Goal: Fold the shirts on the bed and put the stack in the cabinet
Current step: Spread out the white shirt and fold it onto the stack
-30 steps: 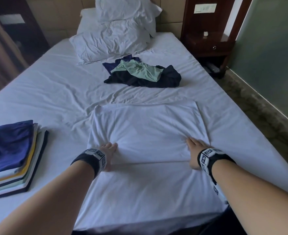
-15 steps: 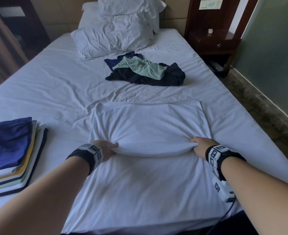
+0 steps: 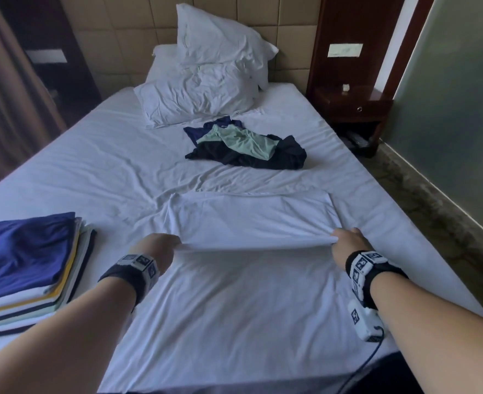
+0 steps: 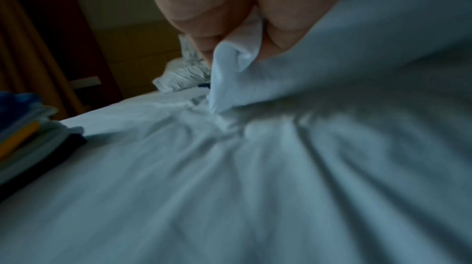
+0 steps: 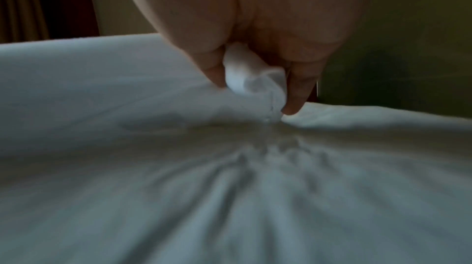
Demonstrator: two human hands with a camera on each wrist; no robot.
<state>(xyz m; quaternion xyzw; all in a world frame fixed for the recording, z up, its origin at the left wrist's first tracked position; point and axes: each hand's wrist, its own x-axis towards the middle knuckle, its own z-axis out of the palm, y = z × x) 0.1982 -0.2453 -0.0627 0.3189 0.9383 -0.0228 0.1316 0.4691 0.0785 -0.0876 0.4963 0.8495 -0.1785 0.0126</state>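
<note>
With my left hand (image 3: 160, 247) and right hand (image 3: 345, 243) each pinching a near corner of the white shirt (image 3: 251, 220) mid-bed, I'd lift evenly and fold it away, edges aligned.

Person, two bare forearms, no sleeves in view.

Left wrist: black wristband (image 3: 126, 282), carrying a small white block (image 3: 139, 261) on its upper side, faces printed with black square-pattern markers.

Right wrist: matching black wristband (image 3: 377, 275), white marker block (image 3: 367, 261) on top with the same black-and-white printed squares. Below it, along the forearm's underside, a second white rectangular unit (image 3: 364, 322), also marker-printed. A thin dark cable (image 3: 359, 371) leaves its lower end and runs down out of view.
</note>
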